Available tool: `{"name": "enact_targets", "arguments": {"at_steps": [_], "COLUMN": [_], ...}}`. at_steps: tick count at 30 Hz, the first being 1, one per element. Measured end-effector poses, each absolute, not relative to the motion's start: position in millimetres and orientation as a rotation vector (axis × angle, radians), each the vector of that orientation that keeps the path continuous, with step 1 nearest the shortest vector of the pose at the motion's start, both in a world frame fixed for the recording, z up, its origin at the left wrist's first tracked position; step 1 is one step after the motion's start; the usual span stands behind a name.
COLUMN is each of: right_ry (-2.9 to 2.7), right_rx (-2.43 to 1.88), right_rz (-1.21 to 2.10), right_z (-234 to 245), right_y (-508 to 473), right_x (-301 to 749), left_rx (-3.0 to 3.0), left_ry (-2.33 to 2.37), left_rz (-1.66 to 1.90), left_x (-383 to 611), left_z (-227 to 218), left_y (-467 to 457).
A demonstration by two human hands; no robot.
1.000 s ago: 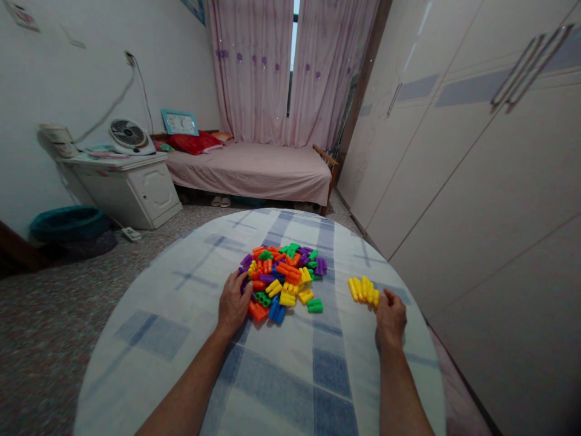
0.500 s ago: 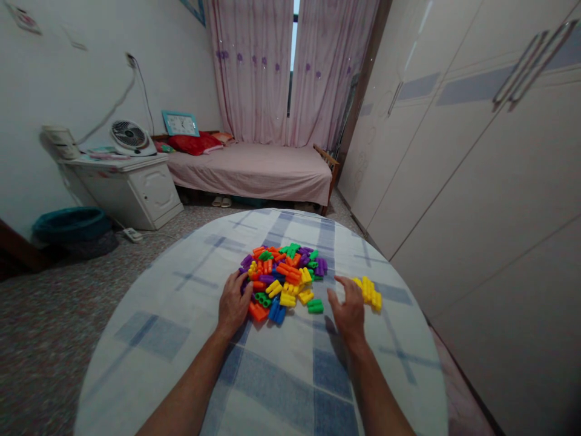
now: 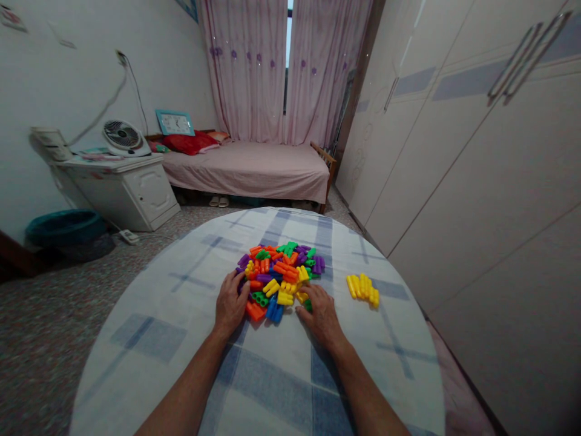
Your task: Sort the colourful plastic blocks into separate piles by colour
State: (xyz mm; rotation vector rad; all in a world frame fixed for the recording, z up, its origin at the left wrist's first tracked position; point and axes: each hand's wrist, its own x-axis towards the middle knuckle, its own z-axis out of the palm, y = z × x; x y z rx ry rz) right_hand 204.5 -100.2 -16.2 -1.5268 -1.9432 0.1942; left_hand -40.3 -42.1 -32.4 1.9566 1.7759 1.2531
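A heap of plastic toy building blocks (image 3: 279, 272) in orange, yellow, green, purple and blue sits on the round table (image 3: 149, 284). My left hand (image 3: 230, 304) rests against the heap's left side, thumb and fingers apart, with nothing visibly held. At the heap's front right, my right hand (image 3: 320, 310) reaches over a green block (image 3: 308, 304), which it partly hides. Its fingertips are at a yellow block (image 3: 301, 297), thumb still apart from the fingers. To the right, several yellow blocks (image 3: 363, 289) lie together in a separate group.
A blue-and-white checked cloth covers the table. Beyond it stand a bed (image 3: 254, 166), a white cabinet (image 3: 149, 191) with a fan (image 3: 121, 137), and a teal-rimmed bin (image 3: 66, 229) on the floor. A tall white wardrobe (image 3: 476, 200) runs along the right.
My right hand has moved left from beside the separate yellow blocks to the front right of the heap. My left hand stays at the heap's left side. The view has shifted slightly.
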Motion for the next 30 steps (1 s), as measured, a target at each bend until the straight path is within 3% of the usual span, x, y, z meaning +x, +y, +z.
{"name": "enact_targets", "arguments": {"at_steps": [8, 18, 30], "right_ry": [-1.867, -1.485, -1.524], "right_rx": [-1.532, -2.044, -2.236], "right_rz": [0.131, -0.419, -0.373], "right_z": [-12, 3, 2], "right_y": [-99, -107, -117], "right_x": [204, 280, 293], "left_rx": [1.976, 1.996, 1.971], "left_ry": [1.785, 1.786, 1.789], "left_rz": [1.240, 1.266, 1.266], "left_x": [-42, -42, -42], "left_z": [-37, -40, -40], "left_y": [-40, -39, -39]}}
